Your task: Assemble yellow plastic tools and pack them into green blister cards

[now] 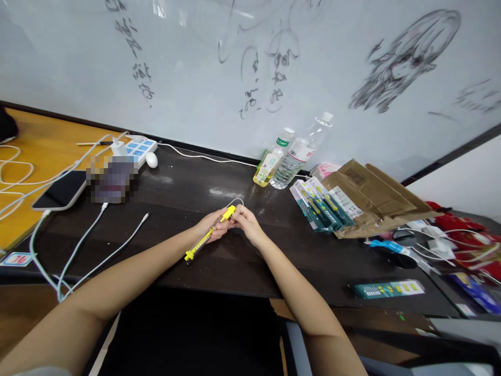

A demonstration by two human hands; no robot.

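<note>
Near the middle of the dark table (pixel 176 183), my left hand (pixel 213 225) is closed around a yellow tool with a clear, marked barrel (pixel 202 241). The tool slants, its yellow tip piece up at the right and its other yellow end down at the left. My right hand (pixel 246 222) is closed in a pinch beside the yellow tip, on a thin white loop (pixel 236 200) that arches above both hands. The fingertips of the two hands nearly meet, and some are hidden behind the tool.
Behind stand a yellowish bottle (pixel 270 164) and a water bottle (pixel 299 156). Green-white packages (pixel 321 206) and a brown paper bag (pixel 376 196) lie right, another package (pixel 387 289) nearer. Phones (pixel 60 190), cables and a power strip (pixel 141 149) occupy the left.
</note>
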